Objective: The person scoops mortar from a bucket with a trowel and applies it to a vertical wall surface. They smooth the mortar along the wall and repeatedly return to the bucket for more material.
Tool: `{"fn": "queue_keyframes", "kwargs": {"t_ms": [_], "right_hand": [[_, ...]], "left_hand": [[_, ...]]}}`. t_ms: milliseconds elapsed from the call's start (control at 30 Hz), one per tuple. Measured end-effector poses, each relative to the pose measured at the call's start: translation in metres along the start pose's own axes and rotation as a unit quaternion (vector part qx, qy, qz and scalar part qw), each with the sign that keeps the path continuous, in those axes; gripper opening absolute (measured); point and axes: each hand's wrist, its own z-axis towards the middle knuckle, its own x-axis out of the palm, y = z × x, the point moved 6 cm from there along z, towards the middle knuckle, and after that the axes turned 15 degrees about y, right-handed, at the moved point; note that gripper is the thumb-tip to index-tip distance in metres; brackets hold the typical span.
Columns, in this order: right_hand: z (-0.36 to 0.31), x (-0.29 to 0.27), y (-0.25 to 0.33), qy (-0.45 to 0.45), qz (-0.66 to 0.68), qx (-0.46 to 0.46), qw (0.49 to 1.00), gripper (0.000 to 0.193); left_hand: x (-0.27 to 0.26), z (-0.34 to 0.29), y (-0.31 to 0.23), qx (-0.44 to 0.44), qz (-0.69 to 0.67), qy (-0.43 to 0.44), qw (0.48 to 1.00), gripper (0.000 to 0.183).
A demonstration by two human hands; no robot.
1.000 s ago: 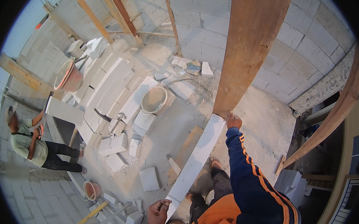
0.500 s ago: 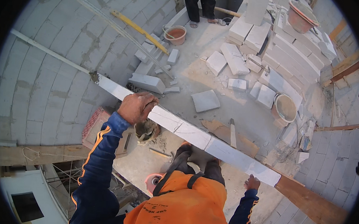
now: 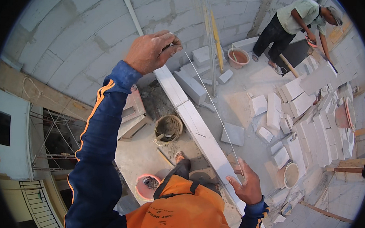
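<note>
Left hand (image 3: 153,51) pinched one end of a taut string (image 3: 216,110) and right hand (image 3: 245,185) held the other, along the unfinished row of white blocks (image 3: 198,129).

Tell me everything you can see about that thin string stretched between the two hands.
The string is a thin, pale, taut line. It runs diagonally from the left hand, raised near the block wall, down to the right hand, low near the orange top. The left hand's fingers pinch its upper end; the grip at the right hand is unclear. It runs roughly along the top of the row of white blocks; whether it touches them cannot be told.
</note>
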Motion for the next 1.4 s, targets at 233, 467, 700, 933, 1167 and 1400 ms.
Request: {"fn": "queue_keyframes", "kwargs": {"t_ms": [233, 467, 700, 933, 1167, 1400], "right_hand": [[0.060, 0.008, 0.023, -0.015, 0.089, 0.094, 0.992, 0.015], [0.147, -0.004, 0.046, -0.019, 0.118, 0.077, 0.990, 0.010], [0.239, 0.005, 0.062, -0.023, 0.138, 0.068, 0.988, 0.011], [0.301, 0.015, 0.070, -0.091, 0.095, 0.070, 0.989, 0.010], [0.367, 0.030, 0.090, -0.204, 0.000, 0.076, 0.976, 0.009], [0.445, 0.075, 0.076, -0.261, -0.112, 0.187, 0.941, 0.012]], "left_hand": [[-0.030, 0.000, 0.101, 0.020, 0.023, 0.046, 0.998, 0.014], [-0.014, -0.001, 0.234, -0.017, 0.064, 0.055, 0.996, 0.012], [0.014, -0.044, 0.385, -0.152, 0.074, 0.101, 0.980, 0.013], [0.077, -0.086, 0.481, -0.245, -0.009, 0.088, 0.965, 0.018], [0.152, -0.121, 0.593, -0.299, -0.187, 0.112, 0.929, 0.029], [0.207, -0.133, 0.643, -0.294, -0.402, 0.343, 0.797, 0.029]]}}
